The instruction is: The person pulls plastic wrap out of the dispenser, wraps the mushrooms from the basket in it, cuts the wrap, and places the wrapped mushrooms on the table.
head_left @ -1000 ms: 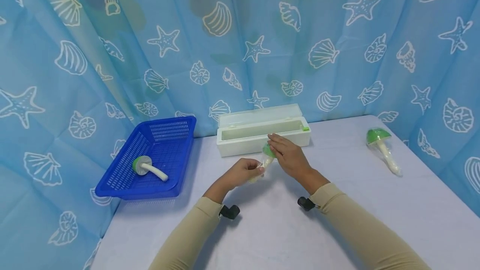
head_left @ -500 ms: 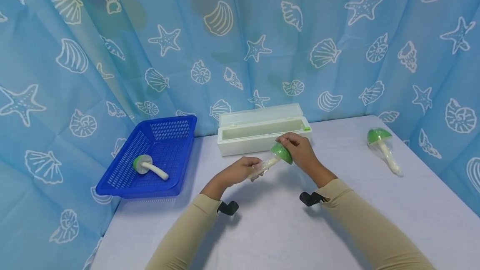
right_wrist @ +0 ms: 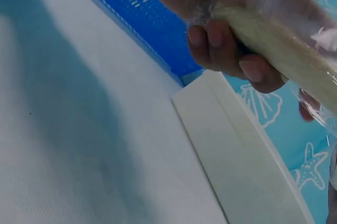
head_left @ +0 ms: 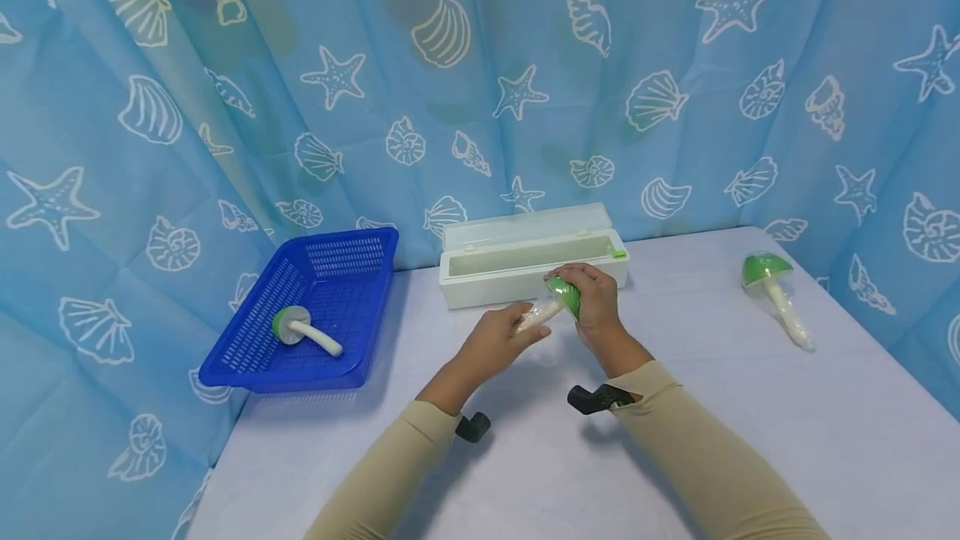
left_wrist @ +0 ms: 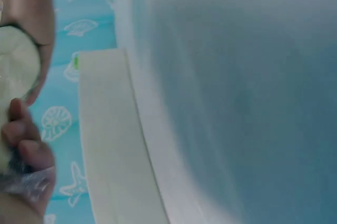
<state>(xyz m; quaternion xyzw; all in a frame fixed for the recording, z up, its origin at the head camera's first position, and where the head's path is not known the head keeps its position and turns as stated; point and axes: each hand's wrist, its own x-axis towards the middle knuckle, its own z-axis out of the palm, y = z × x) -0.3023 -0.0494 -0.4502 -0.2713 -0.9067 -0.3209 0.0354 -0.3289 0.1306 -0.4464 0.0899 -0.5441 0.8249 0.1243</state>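
A toy-like mushroom (head_left: 539,316) with a green cap and a white stem, in clear plastic wrap, is held over the table before the white box. My left hand (head_left: 491,344) grips its stem; the right wrist view shows fingers (right_wrist: 258,71) curled round the wrapped stem (right_wrist: 274,42). My right hand (head_left: 596,302) holds the green cap, its fingers over the top. The cap's pale underside (left_wrist: 18,63) faces the left wrist camera. A second wrapped mushroom (head_left: 776,298) lies on the table at the right. An unwrapped one (head_left: 303,332) lies in the blue basket (head_left: 382,307).
Behind the hands stands a long white box (head_left: 525,282) with its lid (head_left: 528,227) raised at the back and a green tab at its right end. A white cloth covers the table (head_left: 697,340). The blue shell-patterned curtain (head_left: 480,90) hangs behind.
My right hand has gone from lying flat against the cap to holding it. The left hand has come closer to it along the stem. The mushroom has tilted and more of its cap shows.
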